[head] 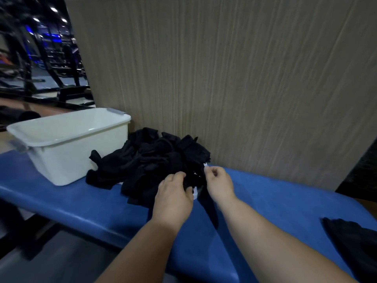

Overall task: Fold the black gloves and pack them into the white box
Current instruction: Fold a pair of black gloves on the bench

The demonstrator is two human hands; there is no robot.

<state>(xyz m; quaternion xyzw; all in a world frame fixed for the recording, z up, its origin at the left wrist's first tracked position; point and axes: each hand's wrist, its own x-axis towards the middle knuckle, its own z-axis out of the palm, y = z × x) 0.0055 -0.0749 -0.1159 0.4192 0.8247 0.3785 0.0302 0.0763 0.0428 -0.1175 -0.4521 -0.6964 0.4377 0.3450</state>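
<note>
gloves [151, 160]: black, plain, no pattern
box [69, 156]: white, slightly greenish in this light
handles [116, 111]: grey
bench top [81, 203]: blue, plain
wall [244, 78]: beige-brown, with fine vertical streaks
cloth [355, 240] at 4 o'clock: black
tag [205, 165] on the gloves: white

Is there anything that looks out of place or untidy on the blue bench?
The black gloves lie in a tangled heap beside the white box. A dark cloth lies apart at the right end of the blue bench; I cannot tell if it is a glove.
</note>
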